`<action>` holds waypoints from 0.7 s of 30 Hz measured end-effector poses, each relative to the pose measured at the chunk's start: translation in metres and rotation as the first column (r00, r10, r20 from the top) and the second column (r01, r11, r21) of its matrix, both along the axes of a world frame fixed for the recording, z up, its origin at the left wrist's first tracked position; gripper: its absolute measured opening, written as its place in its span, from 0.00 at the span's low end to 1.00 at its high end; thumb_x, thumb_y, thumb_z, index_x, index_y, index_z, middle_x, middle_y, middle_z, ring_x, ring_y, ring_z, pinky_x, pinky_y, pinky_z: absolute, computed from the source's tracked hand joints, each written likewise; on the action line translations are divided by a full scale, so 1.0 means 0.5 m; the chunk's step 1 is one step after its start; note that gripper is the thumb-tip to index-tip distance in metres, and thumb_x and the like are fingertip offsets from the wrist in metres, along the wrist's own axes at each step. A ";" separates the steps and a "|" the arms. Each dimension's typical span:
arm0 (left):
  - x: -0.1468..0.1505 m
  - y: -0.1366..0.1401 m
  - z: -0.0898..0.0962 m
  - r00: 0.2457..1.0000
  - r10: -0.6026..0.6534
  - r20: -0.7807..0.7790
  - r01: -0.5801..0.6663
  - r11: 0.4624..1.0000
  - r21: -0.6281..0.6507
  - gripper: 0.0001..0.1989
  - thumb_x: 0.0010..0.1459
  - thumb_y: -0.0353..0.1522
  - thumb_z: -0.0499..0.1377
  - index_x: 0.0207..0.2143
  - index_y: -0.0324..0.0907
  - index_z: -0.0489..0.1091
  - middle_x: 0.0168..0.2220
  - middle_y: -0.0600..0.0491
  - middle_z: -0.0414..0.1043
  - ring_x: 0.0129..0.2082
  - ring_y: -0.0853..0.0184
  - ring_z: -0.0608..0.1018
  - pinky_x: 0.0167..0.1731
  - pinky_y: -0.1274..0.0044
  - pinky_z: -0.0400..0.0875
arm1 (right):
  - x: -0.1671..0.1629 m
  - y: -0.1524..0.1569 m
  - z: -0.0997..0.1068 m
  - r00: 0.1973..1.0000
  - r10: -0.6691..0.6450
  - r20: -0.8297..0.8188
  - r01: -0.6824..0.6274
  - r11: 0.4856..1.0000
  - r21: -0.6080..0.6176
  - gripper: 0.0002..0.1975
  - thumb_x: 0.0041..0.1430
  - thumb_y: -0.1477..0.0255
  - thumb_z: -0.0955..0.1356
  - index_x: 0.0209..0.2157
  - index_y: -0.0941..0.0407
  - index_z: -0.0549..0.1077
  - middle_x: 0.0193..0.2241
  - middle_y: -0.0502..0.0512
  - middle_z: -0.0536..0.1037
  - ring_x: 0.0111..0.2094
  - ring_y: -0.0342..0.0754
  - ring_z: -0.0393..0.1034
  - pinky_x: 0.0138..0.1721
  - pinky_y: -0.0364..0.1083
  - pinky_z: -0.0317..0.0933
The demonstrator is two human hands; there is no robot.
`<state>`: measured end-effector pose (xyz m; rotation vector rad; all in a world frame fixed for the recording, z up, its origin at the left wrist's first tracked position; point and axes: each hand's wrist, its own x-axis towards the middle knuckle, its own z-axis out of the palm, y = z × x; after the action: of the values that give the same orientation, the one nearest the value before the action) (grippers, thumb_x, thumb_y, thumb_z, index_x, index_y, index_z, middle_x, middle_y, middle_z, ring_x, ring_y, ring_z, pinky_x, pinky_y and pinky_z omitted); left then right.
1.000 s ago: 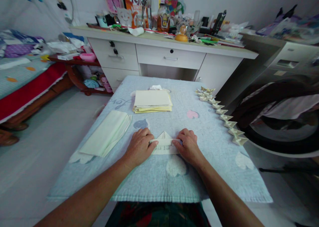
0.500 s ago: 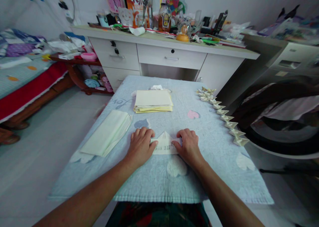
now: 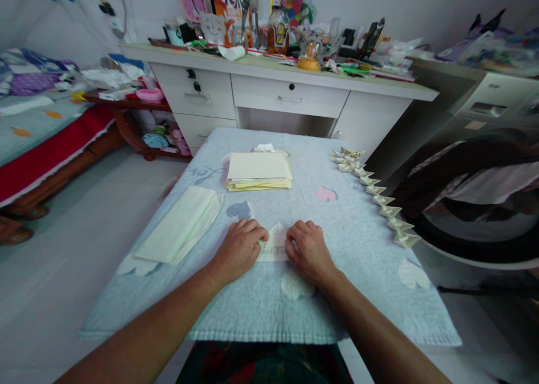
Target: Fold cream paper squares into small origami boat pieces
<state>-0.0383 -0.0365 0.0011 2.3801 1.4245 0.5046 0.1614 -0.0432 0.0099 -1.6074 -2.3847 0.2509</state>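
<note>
A small folded sheet of paper [image 3: 273,248] with a pointed top and faint print lies on the cloth-covered table in front of me. My left hand [image 3: 242,242] is closed on its left side, fingers curled at the edge. On its right side my right hand [image 3: 308,249] pinches the paper, fingertips bent inward. Both hands cover the paper's side ends. Beyond the hands sits a stack of cream and yellow paper [image 3: 259,168]. Left of them lies a pale folded bundle of paper [image 3: 181,224]. Folded paper pieces [image 3: 387,211] form a row along the right.
A light blue cloth [image 3: 236,311] covers the table. Behind it stands a white desk [image 3: 290,95] loaded with jars and clutter. A washing machine [image 3: 471,114] is at the right, and a bed [image 3: 50,142] at the left. Crumpled white tissue [image 3: 264,147] lies behind the stack.
Both hands have moved inward over the paper, and their fingers have curled in. Less of the paper's width shows between them.
</note>
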 end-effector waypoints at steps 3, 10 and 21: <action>0.008 -0.001 0.005 1.000 0.019 -0.019 -0.018 1.000 0.011 0.06 0.59 0.30 0.53 0.32 0.44 0.69 0.34 0.52 0.68 0.39 0.61 0.67 0.41 0.69 0.60 | -0.015 -0.001 0.001 0.998 -0.050 0.041 0.050 0.999 0.014 0.11 0.61 0.62 0.64 0.31 0.56 0.70 0.34 0.56 0.71 0.38 0.51 0.60 0.39 0.49 0.48; 0.017 -0.005 0.001 0.995 0.079 -0.054 -0.078 0.997 0.018 0.05 0.58 0.36 0.57 0.32 0.44 0.68 0.35 0.52 0.66 0.40 0.61 0.66 0.40 0.70 0.58 | -0.029 -0.003 -0.006 0.987 -0.109 0.115 0.104 0.993 0.049 0.16 0.60 0.56 0.64 0.33 0.56 0.69 0.35 0.58 0.70 0.39 0.54 0.59 0.40 0.50 0.49; -0.007 -0.001 0.006 0.992 0.124 -0.035 -0.126 0.989 -0.072 0.02 0.55 0.32 0.56 0.31 0.46 0.68 0.38 0.53 0.65 0.41 0.61 0.65 0.40 0.69 0.57 | 0.020 0.000 -0.013 0.981 -0.190 0.036 0.188 0.981 0.047 0.20 0.53 0.53 0.68 0.39 0.54 0.68 0.41 0.59 0.67 0.42 0.56 0.58 0.43 0.52 0.50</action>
<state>-0.0418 -0.0371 0.0040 2.2603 1.5848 0.4404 0.1713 -0.0434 0.0032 -1.8195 -2.2294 0.1298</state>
